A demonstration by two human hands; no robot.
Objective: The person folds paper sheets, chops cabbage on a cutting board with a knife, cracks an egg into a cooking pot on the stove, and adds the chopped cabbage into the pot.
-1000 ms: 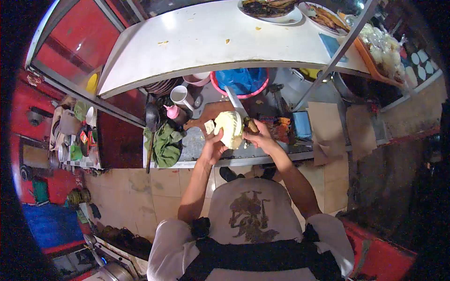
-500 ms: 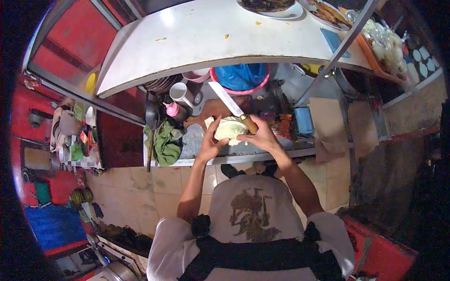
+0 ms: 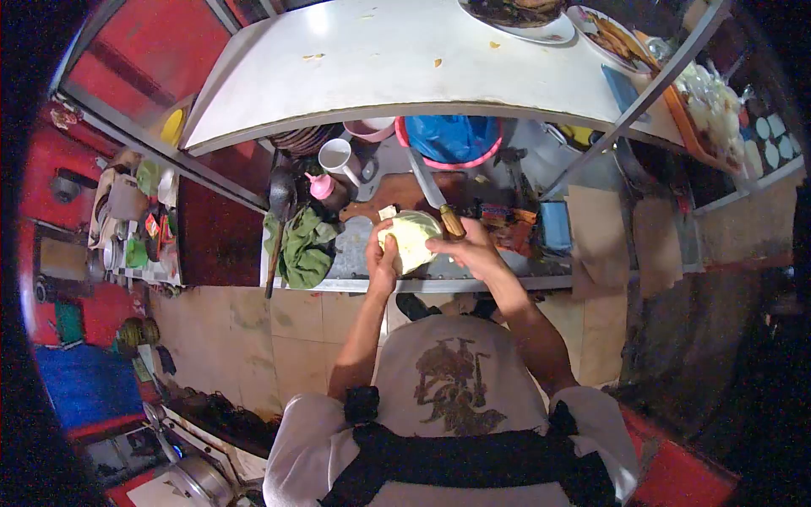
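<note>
A pale yellow-green piece of cabbage (image 3: 411, 242) is between my two hands, over the front edge of the metal counter. My left hand (image 3: 383, 256) grips its left side, thumb on the near face. With my right hand (image 3: 470, 248) I hold a knife (image 3: 428, 182) by its wooden handle, the blade pointing up and away to the left, while the thumb touches the cabbage's right side. Behind the cabbage lies a brown wooden cutting board (image 3: 390, 193). A small pale piece sits at the cabbage's upper left.
A pink-rimmed basin (image 3: 448, 160) with blue plastic, a white mug (image 3: 338, 159), a pink-topped bottle (image 3: 322, 187) and a green cloth (image 3: 306, 245) stand or lie around. Cardboard (image 3: 598, 232) is at the right. A white shelf (image 3: 372, 63) overhangs the counter's back, holding plates of food.
The cabbage has been turned in my hands, showing a broad pale face now. The knife has stayed in my right hand, its blade tilting differently. The view has shifted slightly.
</note>
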